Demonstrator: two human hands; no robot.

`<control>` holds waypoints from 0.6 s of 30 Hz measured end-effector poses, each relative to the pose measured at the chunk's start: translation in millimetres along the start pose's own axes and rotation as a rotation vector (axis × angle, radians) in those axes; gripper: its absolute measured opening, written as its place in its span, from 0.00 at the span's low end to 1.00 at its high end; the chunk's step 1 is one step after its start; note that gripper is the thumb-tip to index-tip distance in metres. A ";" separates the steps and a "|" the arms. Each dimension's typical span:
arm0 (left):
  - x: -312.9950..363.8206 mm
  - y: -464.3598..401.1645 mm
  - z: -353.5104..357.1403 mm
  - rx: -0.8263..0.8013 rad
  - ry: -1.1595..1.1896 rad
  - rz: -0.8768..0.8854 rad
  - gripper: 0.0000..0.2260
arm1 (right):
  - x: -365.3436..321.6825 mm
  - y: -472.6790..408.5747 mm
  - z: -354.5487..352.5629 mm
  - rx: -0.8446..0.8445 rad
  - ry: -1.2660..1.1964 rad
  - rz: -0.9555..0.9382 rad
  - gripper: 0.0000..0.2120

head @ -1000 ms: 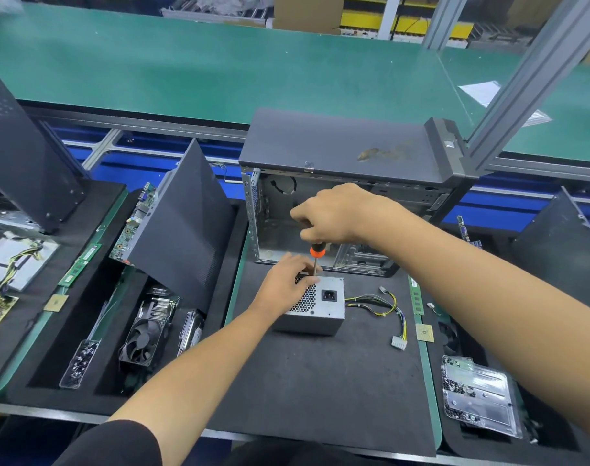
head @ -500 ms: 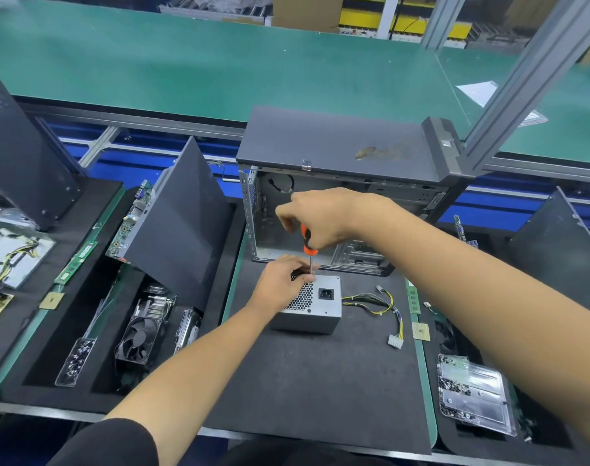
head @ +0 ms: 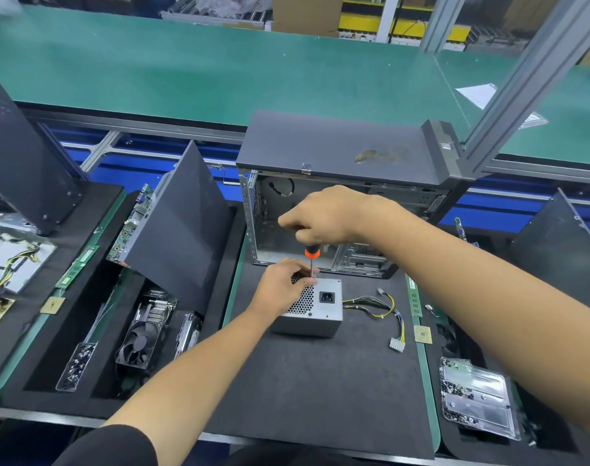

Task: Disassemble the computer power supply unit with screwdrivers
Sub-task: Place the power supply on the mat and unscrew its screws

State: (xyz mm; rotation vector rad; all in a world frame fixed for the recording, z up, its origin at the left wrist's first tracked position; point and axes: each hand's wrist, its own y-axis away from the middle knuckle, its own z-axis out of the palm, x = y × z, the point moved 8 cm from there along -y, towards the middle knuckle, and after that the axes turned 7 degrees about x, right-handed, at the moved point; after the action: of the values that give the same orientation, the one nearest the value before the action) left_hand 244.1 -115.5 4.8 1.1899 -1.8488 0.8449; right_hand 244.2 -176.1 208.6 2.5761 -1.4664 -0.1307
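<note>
Clear tray (head: pixel 75 366) of small dark screws at 8 o'clock, second clear tray (head: pixel 478 403) with screws at 4 o'clock, power supply (head: pixel 315 309) mid-bench on black mat (head: pixel 320 391), my left hand (head: pixel 282 287) curled over its top steadying it, my right hand (head: pixel 320 215) fisted round the screwdriver (head: pixel 312 258), shaft upright, tip at the supply's back edge.

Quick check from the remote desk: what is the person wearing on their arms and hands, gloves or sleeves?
No gloves: the left hand and the right hand are bare, with no rings or watch showing. Both forearms are uncovered. A black short sleeve shows on the left upper arm at the frame's bottom edge; the right arm's sleeve is out of view.
</note>
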 end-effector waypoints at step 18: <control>5.2 1.4 -1.0 0.004 -0.005 0.015 0.11 | 8.5 2.9 -9.5 0.073 0.270 0.238 0.11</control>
State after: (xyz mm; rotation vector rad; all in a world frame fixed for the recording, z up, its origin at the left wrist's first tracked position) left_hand 241.7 -116.4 9.6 1.1831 -1.8624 0.8550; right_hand 247.6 -183.9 218.5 2.3332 -1.6791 0.2948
